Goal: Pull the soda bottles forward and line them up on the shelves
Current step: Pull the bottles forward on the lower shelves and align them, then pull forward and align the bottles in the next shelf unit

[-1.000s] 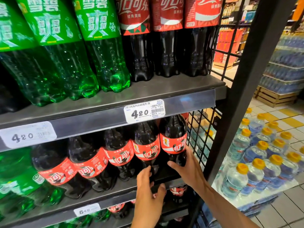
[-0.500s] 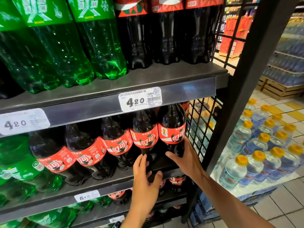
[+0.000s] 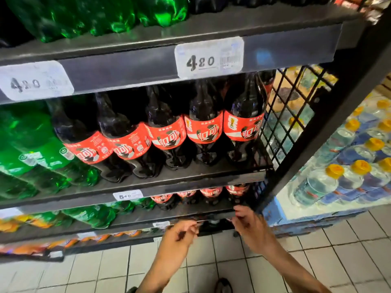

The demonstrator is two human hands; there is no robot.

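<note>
Several dark cola bottles with red labels stand in a row at the front of the middle shelf. More cola bottles sit on the shelf below, with only their labels showing. My left hand and my right hand are low, in front of the edge of that lower shelf. Both hands are blurred, their fingers loosely curled, and I see nothing held in them. My right fingertips are at the shelf's edge. Something dark lies between my hands, too blurred to name.
Green soda bottles fill the left of the middle shelf and the top shelf. A black wire mesh panel closes the right side. Packs of water bottles with yellow caps stand on the tiled floor to the right.
Both hands have let go of the middle-shelf cola bottles and dropped to the lower shelf's edge. My view has tilted downward.
</note>
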